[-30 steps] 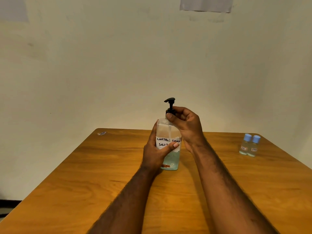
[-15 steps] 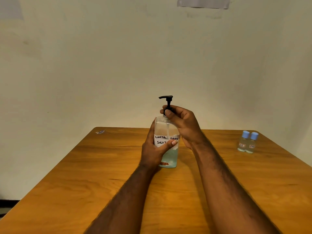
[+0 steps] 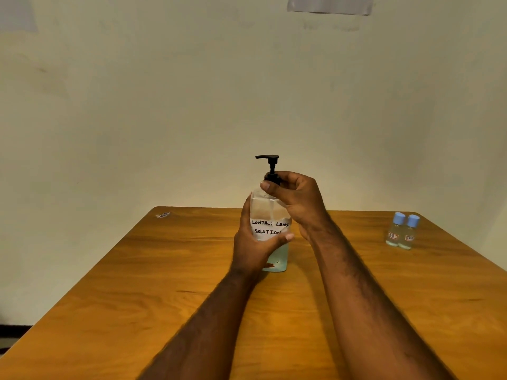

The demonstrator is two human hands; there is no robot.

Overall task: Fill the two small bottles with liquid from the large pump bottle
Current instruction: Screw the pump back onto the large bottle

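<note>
— What do you have, starting from the left?

— I see a small scrap (image 3: 163, 215) at the far left corner of the table (image 3: 137, 283). Mid-table stands the pump bottle (image 3: 270, 215), upright, its long axis vertical, its spout pointing left. A handwritten label reads "CONTACT LENS SOLUTION".

— And the hands?

— My left hand (image 3: 253, 246) is wrapped around the bottle's body from the left, thumb across the label, fingers closed on it. My right hand (image 3: 297, 200) comes in from the right, its fingertips pinching the black collar under the pump stem. Both forearms reach forward over the wood.

— The small ones?

— The two small bottles (image 3: 402, 231) stand upright, touching, blue caps on, near the far right edge, well apart from the pump bottle. Behind is a plain pale wall (image 3: 192, 91).
</note>
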